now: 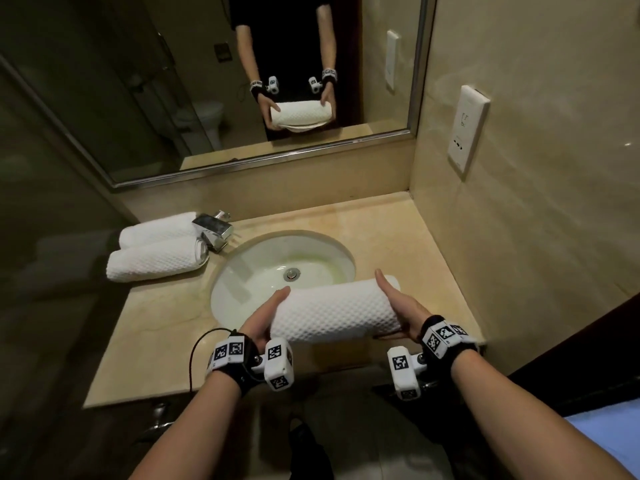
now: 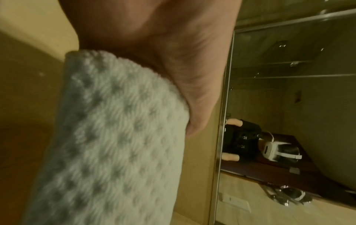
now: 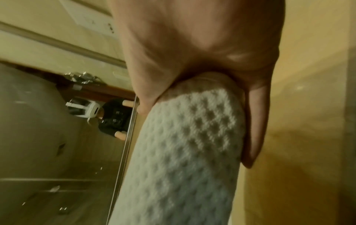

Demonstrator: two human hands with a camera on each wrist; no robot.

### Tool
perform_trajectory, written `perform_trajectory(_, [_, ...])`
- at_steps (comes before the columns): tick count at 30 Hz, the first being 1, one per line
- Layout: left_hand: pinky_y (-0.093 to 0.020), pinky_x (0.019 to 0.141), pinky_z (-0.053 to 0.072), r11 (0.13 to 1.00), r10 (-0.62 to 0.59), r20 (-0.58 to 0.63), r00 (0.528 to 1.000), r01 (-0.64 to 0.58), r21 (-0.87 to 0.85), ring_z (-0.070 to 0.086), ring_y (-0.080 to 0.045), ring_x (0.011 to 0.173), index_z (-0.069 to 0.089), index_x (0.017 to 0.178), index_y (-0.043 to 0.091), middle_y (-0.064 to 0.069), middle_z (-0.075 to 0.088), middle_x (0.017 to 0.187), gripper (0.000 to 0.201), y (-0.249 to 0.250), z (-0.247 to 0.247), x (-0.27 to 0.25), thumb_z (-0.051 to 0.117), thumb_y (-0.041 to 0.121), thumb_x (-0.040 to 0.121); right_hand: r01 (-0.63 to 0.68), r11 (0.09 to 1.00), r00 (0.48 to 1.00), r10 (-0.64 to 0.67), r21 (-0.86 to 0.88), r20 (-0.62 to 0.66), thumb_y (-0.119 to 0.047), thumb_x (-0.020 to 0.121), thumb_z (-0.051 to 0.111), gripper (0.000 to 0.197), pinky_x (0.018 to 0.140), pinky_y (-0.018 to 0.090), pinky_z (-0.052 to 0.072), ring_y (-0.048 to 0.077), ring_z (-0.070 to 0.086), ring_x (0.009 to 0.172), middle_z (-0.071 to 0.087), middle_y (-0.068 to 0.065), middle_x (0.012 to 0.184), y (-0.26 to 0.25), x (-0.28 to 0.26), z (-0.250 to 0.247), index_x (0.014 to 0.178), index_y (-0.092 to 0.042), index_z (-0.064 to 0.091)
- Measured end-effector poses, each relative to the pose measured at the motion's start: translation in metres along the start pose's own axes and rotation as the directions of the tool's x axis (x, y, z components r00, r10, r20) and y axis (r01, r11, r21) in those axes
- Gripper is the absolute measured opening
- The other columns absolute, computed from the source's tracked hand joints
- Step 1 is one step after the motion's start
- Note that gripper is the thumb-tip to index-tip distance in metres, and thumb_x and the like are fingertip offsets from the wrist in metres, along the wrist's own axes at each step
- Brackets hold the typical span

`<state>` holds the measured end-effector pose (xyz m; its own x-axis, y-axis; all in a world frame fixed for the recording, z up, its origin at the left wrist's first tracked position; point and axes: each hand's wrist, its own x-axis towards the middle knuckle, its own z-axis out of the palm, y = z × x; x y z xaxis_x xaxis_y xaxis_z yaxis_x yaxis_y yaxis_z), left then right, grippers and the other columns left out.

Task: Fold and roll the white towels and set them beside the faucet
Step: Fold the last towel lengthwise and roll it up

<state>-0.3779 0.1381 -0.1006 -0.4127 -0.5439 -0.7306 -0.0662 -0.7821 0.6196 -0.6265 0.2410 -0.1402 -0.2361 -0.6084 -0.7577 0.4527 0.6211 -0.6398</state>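
A rolled white waffle-weave towel [image 1: 332, 317] hangs level over the front rim of the sink, carried between my two hands. My left hand [image 1: 266, 313] presses its left end with straight fingers, and my right hand [image 1: 398, 303] presses its right end the same way. In the left wrist view the towel [image 2: 115, 144] runs down from my left palm [image 2: 163, 38]. In the right wrist view the towel [image 3: 183, 152] sits against my right palm [image 3: 192, 38], thumb and fingers on either side. Two more rolled white towels [image 1: 156, 259] [image 1: 157, 228] lie side by side left of the chrome faucet [image 1: 214, 228].
The oval sink basin [image 1: 311, 258] is set in a beige stone countertop [image 1: 398, 237], with bare counter to the right and back. A mirror [image 1: 242, 81] runs along the back wall. A white outlet plate [image 1: 467, 129] is on the right wall.
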Motion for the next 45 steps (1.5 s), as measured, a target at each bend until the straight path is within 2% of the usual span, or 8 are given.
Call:
perform_trajectory(6, [-0.044,0.096,0.051,0.995,0.067,-0.069,0.995,-0.072,-0.070,0.067,-0.033,0.107,0.058,0.127,0.008,-0.019,0.068,0.117,0.061,0.006,-0.038,-0.031,0.072,0.045,0.081,0.032,0.999,0.992,-0.029,-0.025,0.121,-0.073,0.057,0.074,0.085,0.085,0.057,0.055,0.040,0.068,0.099,0.072,0.017,0.109,-0.001,0.001,0.044,0.118,-0.016,0.061])
perform_trajectory(12, [-0.049,0.112,0.037,0.993,0.044,-0.082,0.996,-0.052,-0.103,0.061,-0.035,0.117,0.058,0.127,0.005,-0.022,0.064,0.122,0.061,0.021,-0.095,-0.036,0.068,0.047,0.084,0.063,0.996,0.995,-0.059,-0.058,0.077,-0.061,0.078,0.064,0.058,0.079,0.043,0.058,0.032,0.069,0.096,0.073,0.011,0.105,0.003,0.011,0.104,0.113,-0.015,0.064])
perform_trajectory(17, [-0.045,0.108,0.042,0.997,0.017,-0.104,0.994,-0.024,-0.070,0.062,-0.034,0.115,0.059,0.126,0.001,-0.023,0.064,0.123,0.066,0.044,-0.166,-0.034,0.079,0.040,0.077,0.036,0.993,0.998,-0.030,-0.112,0.055,-0.068,0.070,0.066,0.070,0.072,0.044,0.060,0.033,0.069,0.095,0.072,0.011,0.106,0.002,0.037,0.175,0.116,-0.015,0.063])
perform_trajectory(22, [-0.040,0.072,0.059,0.996,-0.002,-0.226,0.974,-0.017,-0.083,0.071,-0.035,0.093,0.063,0.112,-0.004,-0.025,0.070,0.105,0.044,0.080,-0.243,-0.021,0.073,0.027,0.083,0.026,0.975,0.996,-0.006,-0.222,0.093,-0.079,0.054,0.069,0.089,0.090,0.048,0.055,0.032,0.070,0.096,0.072,0.012,0.107,-0.012,0.069,0.263,0.113,-0.012,0.065])
perform_trajectory(28, [-0.053,0.089,0.053,1.000,0.005,-0.407,0.914,-0.014,-0.018,0.071,-0.037,0.090,0.064,0.109,-0.002,-0.022,0.073,0.098,0.058,0.123,-0.326,0.019,0.081,0.040,0.073,-0.093,0.957,0.988,0.124,-0.275,0.096,-0.070,0.074,0.063,0.077,0.063,0.030,0.053,0.027,0.064,0.097,0.065,0.012,0.113,-0.020,0.106,0.353,0.124,-0.011,0.055])
perform_trajectory(34, [-0.059,0.082,0.054,1.000,0.016,-0.523,0.852,-0.022,-0.005,0.072,-0.038,0.082,0.065,0.103,-0.006,-0.022,0.073,0.093,0.089,0.154,-0.393,0.060,0.092,0.050,0.040,-0.121,0.936,0.979,0.168,-0.331,0.119,-0.071,0.067,0.069,0.083,0.073,0.032,0.052,0.027,0.062,0.106,0.066,0.007,0.119,-0.026,0.143,0.403,0.128,-0.016,0.057])
perform_trajectory(41, [-0.047,0.092,0.053,0.995,0.065,-0.606,0.793,-0.095,-0.018,0.067,-0.031,0.096,0.062,0.108,0.003,-0.016,0.068,0.107,0.067,0.218,-0.418,0.079,0.081,0.053,0.067,0.090,0.943,0.994,-0.065,-0.322,0.088,-0.064,0.078,0.065,0.062,0.091,0.041,0.054,0.023,0.063,0.104,0.065,0.004,0.118,-0.058,0.170,0.455,0.118,-0.017,0.061])
perform_trajectory(45, [-0.044,0.093,0.053,0.997,0.076,-0.605,0.792,-0.069,0.034,0.067,-0.030,0.099,0.066,0.103,0.006,-0.015,0.068,0.113,0.061,0.209,-0.417,0.087,0.081,0.051,0.065,0.046,0.900,0.998,-0.028,-0.434,0.047,-0.064,0.075,0.067,0.067,0.087,0.042,0.056,0.022,0.064,0.097,0.065,0.005,0.112,-0.050,0.182,0.455,0.110,-0.008,0.060])
